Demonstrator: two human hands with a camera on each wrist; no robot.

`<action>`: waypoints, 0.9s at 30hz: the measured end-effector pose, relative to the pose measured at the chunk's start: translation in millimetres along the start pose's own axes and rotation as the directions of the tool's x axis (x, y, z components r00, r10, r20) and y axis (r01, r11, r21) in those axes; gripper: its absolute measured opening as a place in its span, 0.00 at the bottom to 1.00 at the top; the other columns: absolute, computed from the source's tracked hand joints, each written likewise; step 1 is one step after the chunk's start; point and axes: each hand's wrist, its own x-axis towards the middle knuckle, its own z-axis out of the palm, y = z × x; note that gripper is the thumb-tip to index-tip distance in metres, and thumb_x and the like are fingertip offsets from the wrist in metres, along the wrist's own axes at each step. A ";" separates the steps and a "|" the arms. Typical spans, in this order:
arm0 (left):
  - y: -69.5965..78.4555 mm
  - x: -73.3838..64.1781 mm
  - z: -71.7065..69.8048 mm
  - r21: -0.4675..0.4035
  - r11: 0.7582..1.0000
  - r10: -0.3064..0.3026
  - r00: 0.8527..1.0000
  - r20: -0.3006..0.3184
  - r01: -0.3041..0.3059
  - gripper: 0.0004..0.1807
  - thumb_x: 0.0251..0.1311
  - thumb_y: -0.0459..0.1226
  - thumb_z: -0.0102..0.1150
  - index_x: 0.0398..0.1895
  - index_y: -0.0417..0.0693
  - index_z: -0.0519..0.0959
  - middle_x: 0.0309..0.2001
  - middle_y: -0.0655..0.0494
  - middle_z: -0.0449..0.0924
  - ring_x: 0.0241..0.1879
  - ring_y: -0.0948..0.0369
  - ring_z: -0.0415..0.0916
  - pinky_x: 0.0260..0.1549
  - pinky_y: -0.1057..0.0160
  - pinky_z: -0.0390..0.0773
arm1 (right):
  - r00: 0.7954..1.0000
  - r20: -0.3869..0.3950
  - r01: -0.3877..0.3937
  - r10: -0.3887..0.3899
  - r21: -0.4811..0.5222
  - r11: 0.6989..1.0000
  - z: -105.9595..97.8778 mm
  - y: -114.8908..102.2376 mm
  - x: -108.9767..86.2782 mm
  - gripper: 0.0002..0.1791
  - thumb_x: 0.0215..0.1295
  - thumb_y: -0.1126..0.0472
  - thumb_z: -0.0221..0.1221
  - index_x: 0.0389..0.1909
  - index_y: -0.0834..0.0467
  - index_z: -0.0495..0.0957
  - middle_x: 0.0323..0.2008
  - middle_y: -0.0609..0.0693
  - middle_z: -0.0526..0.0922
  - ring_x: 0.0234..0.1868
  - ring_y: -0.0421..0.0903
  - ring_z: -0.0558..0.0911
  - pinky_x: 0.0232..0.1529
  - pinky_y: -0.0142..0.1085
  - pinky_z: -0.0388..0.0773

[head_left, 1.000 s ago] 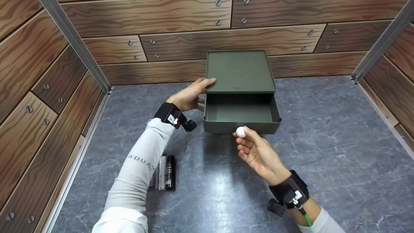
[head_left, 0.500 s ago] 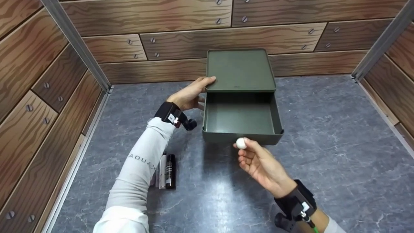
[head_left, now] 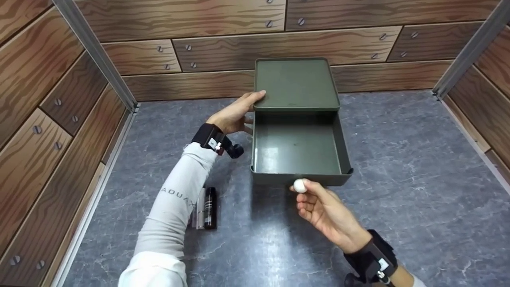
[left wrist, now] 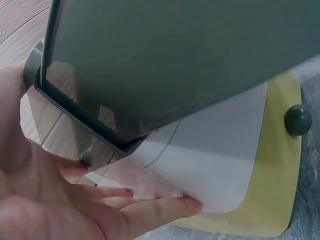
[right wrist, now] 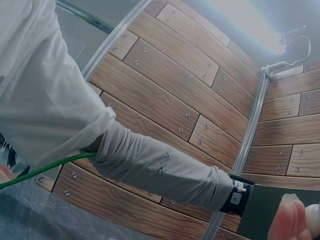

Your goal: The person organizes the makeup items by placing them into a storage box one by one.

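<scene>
A drawer unit with a dark green top [head_left: 295,84] stands near the back wall, its green top drawer [head_left: 275,178] pulled out and showing a bare inside. My left hand [head_left: 235,115] rests at the unit's left side, thumb over the top edge and fingers spread along the side. From the left wrist, that drawer juts out above a white layer [left wrist: 220,155] and a yellow one [left wrist: 275,175] with a dark green knob [left wrist: 298,120]. My right hand [head_left: 324,211] pinches the round white drawer knob [head_left: 300,185] between thumb and index finger. The right wrist view shows only some fingertips [right wrist: 289,222] beside the knob.
A black bottle [head_left: 210,208] and a pale tube [head_left: 200,211] lie on the grey marbled floor [head_left: 418,179], close beside the left forearm. Wood-print panels [head_left: 223,85] enclose the back and both sides, with metal posts [head_left: 95,56] at the corners.
The top drawer has slid further out toward me, with my right hand on its knob moving back along with it. My left hand has stayed in place at the unit's side.
</scene>
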 end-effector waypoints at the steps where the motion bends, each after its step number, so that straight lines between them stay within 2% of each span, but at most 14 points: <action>1: 0.0 -0.4 -0.1 0.002 1.000 -0.003 1.000 -0.005 0.003 0.40 0.74 0.61 0.53 0.79 0.58 0.51 0.71 0.43 0.64 0.61 0.39 0.75 0.54 0.37 0.80 | 1.000 -0.003 0.000 -0.001 -0.002 1.000 0.0 0.8 0.5 0.17 0.83 0.57 0.51 0.42 0.58 0.87 0.30 0.45 0.87 0.31 0.36 0.84 0.37 0.25 0.83; 6: 1.4 0.1 3.1 0.018 1.000 -0.008 1.000 -0.024 0.009 0.42 0.72 0.63 0.54 0.80 0.58 0.53 0.74 0.42 0.63 0.67 0.37 0.70 0.59 0.33 0.76 | 1.000 -0.011 0.004 -0.004 0.000 1.000 -1.1 3.9 1.1 0.19 0.84 0.55 0.49 0.43 0.58 0.87 0.30 0.44 0.86 0.32 0.37 0.83 0.37 0.25 0.82; 10: 2.5 -5.6 2.7 0.078 0.997 0.004 0.999 -0.039 -0.001 0.44 0.73 0.63 0.52 0.84 0.58 0.52 0.80 0.43 0.54 0.76 0.35 0.56 0.65 0.30 0.69 | 0.999 0.030 -0.014 0.014 0.015 1.000 0.9 6.4 1.4 0.22 0.85 0.51 0.47 0.47 0.60 0.86 0.31 0.46 0.86 0.32 0.37 0.83 0.37 0.26 0.83; 13: 2.5 -17.8 -2.1 0.141 0.990 0.031 0.998 -0.063 -0.022 0.44 0.74 0.64 0.50 0.84 0.56 0.52 0.82 0.44 0.51 0.79 0.36 0.51 0.68 0.32 0.68 | 0.997 0.072 -0.030 0.028 0.015 0.999 3.6 8.3 3.1 0.24 0.85 0.49 0.45 0.50 0.61 0.85 0.31 0.47 0.87 0.32 0.38 0.84 0.38 0.27 0.83; 17: 1.6 -42.8 -9.7 0.250 0.964 0.122 0.986 -0.114 -0.090 0.40 0.75 0.63 0.49 0.79 0.50 0.60 0.77 0.45 0.60 0.76 0.41 0.60 0.67 0.40 0.73 | 0.996 0.087 -0.020 0.021 -0.011 1.000 3.6 8.8 4.8 0.24 0.85 0.50 0.44 0.51 0.61 0.85 0.31 0.47 0.87 0.31 0.38 0.83 0.37 0.27 0.83; 19: -0.3 -59.0 -15.1 0.333 0.934 0.188 0.971 -0.145 -0.131 0.37 0.76 0.61 0.51 0.76 0.48 0.65 0.74 0.45 0.66 0.73 0.45 0.65 0.65 0.43 0.75 | 0.996 0.092 -0.009 0.013 -0.035 0.999 2.7 8.7 5.4 0.23 0.85 0.51 0.44 0.50 0.60 0.84 0.31 0.46 0.87 0.31 0.38 0.83 0.36 0.28 0.83; 21: -4.7 -75.1 -21.9 0.449 0.879 0.259 0.951 -0.171 -0.159 0.34 0.76 0.59 0.52 0.73 0.48 0.68 0.71 0.46 0.71 0.70 0.48 0.69 0.65 0.46 0.76 | 0.995 0.099 0.005 0.002 -0.071 0.997 1.4 8.6 6.1 0.23 0.85 0.51 0.44 0.50 0.60 0.84 0.31 0.46 0.88 0.31 0.39 0.84 0.36 0.28 0.83; 23: -12.2 -90.4 -29.5 0.556 0.816 0.315 0.929 -0.196 -0.159 0.33 0.76 0.58 0.54 0.73 0.47 0.69 0.70 0.46 0.74 0.68 0.50 0.72 0.65 0.47 0.76 | 0.995 0.101 0.030 -0.016 -0.138 0.990 -0.3 8.5 7.0 0.23 0.85 0.51 0.44 0.50 0.60 0.84 0.32 0.47 0.88 0.30 0.39 0.84 0.35 0.29 0.84; 25: -22.2 -105.1 -37.2 0.640 0.756 0.354 0.908 -0.222 -0.138 0.32 0.75 0.57 0.55 0.72 0.46 0.70 0.68 0.45 0.76 0.67 0.50 0.74 0.65 0.48 0.76 | 0.994 0.099 0.075 -0.053 -0.235 0.969 -1.8 8.5 8.3 0.23 0.85 0.51 0.44 0.48 0.61 0.85 0.32 0.48 0.88 0.30 0.40 0.85 0.35 0.30 0.84; 27: -34.4 -117.9 -44.6 0.685 0.720 0.372 0.895 -0.247 -0.111 0.33 0.75 0.56 0.56 0.71 0.44 0.71 0.68 0.43 0.76 0.66 0.48 0.75 0.66 0.48 0.76 | 0.991 0.093 0.126 -0.100 -0.346 0.930 -2.9 7.9 9.8 0.24 0.85 0.51 0.44 0.45 0.62 0.85 0.31 0.49 0.89 0.30 0.41 0.86 0.35 0.32 0.85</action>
